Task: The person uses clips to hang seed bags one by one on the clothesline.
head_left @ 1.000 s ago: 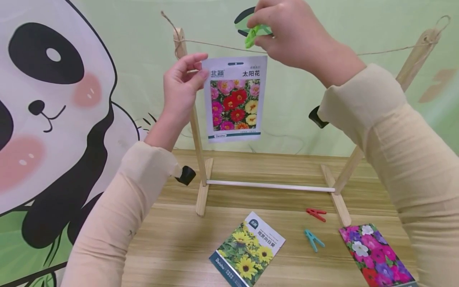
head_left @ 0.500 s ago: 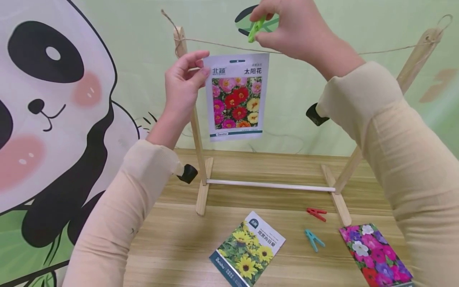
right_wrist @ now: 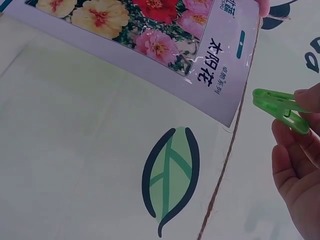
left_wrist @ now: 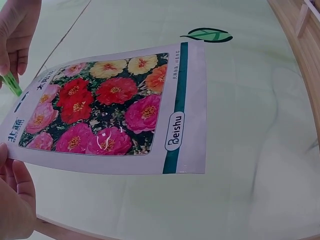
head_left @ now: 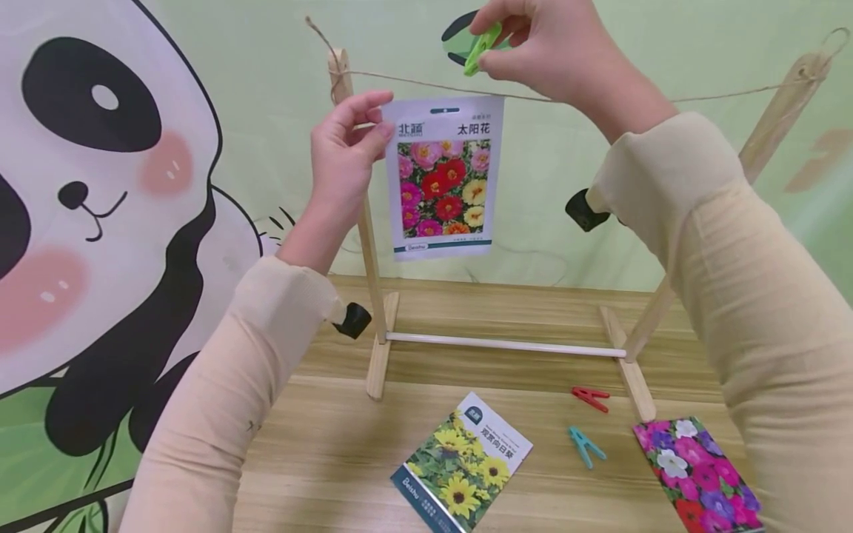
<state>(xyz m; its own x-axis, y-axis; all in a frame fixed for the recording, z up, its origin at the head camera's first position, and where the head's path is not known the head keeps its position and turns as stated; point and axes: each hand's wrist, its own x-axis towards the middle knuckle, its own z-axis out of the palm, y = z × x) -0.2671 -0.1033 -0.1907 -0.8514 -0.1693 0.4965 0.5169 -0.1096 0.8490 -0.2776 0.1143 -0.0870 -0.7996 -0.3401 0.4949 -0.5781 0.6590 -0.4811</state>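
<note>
My left hand (head_left: 343, 159) pinches the upper left edge of a seed packet (head_left: 445, 185) with pink, red and yellow flowers. The packet hangs upright, its top edge at the twine (head_left: 533, 97). Above the twine, my right hand (head_left: 549, 52) holds a green clothespin (head_left: 483, 50) between thumb and fingers, tip pointing down. In the right wrist view the clothespin (right_wrist: 281, 107) is apart from both the twine (right_wrist: 232, 135) and the packet (right_wrist: 200, 55). The left wrist view shows the packet (left_wrist: 115, 110) bowed slightly, with the left hand (left_wrist: 17, 200) at its corner.
A wooden frame with a left post (head_left: 369, 244) and right post (head_left: 776, 118) carries the twine; a white rod (head_left: 506, 344) joins the feet. On the table lie a sunflower packet (head_left: 463, 463), a petunia packet (head_left: 700, 474), a red clothespin (head_left: 591, 398) and a blue clothespin (head_left: 586, 446).
The left hand has raised the packet slightly, bringing its top edge up to the twine. My right hand has moved a little up and right, and the green clothespin has turned in its fingers.
</note>
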